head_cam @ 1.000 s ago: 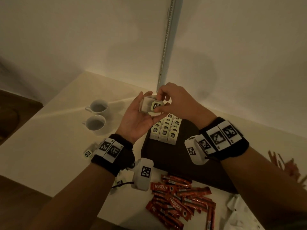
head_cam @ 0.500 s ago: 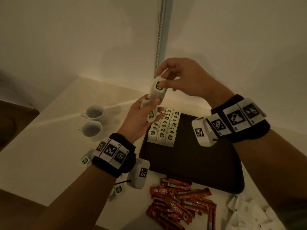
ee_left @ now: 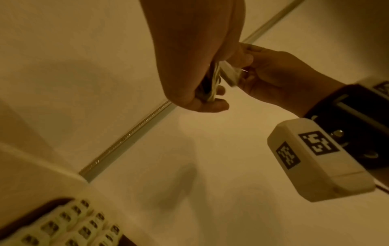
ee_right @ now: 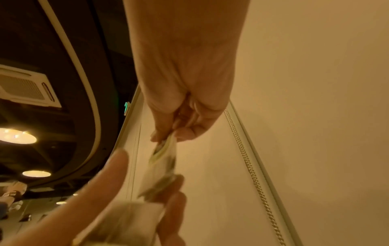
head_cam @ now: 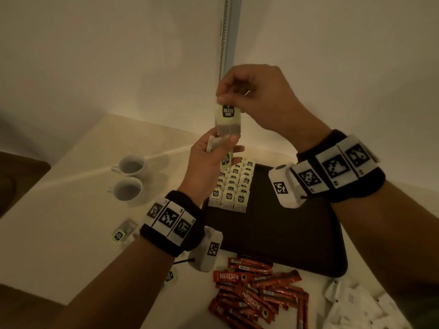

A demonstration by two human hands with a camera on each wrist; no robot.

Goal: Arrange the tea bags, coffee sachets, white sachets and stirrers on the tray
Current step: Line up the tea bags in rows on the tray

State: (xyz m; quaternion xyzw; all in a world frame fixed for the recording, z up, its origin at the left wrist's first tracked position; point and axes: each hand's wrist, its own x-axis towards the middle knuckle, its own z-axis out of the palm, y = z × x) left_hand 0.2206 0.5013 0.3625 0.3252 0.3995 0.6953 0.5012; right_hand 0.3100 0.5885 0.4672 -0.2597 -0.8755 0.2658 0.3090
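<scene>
Head view, with both wrist views. Against the two earlier frames, the right hand (head_cam: 255, 96) has risen from level with the left palm to well above it, drawing a single tea bag (head_cam: 228, 119) clear of the small stack of tea bags (head_cam: 219, 148) held in the left hand (head_cam: 209, 160). The lifted bag now hangs upright from a thumb-and-fingertip pinch at its labelled top edge, its lower edge at or just above the left thumb; whether the two touch cannot be told from this angle. The left hand is curled round the remaining stack, with one label showing below the fingers. The right wrist view shows the same pinch from behind, blurred, with the bag (ee_right: 164, 159) dangling toward the left fingers (ee_right: 101, 183). This separation suggests that one bag is now free for placing, so the next step is probably a descent to the tray (head_cam: 285, 233). There, three rows of laid tea bags (head_cam: 234, 186) occupy the far left corner, directly below and just right of the left hand; the rest of the tray surface is bare. Still off the tray are the coffee sachets (head_cam: 259, 293) at its near edge, the white sachets (head_cam: 361, 307) at the near right, and a loose tea bag (head_cam: 120, 235) on the table (head_cam: 59, 222) to the left. No stirrers are visible in the current views.
</scene>
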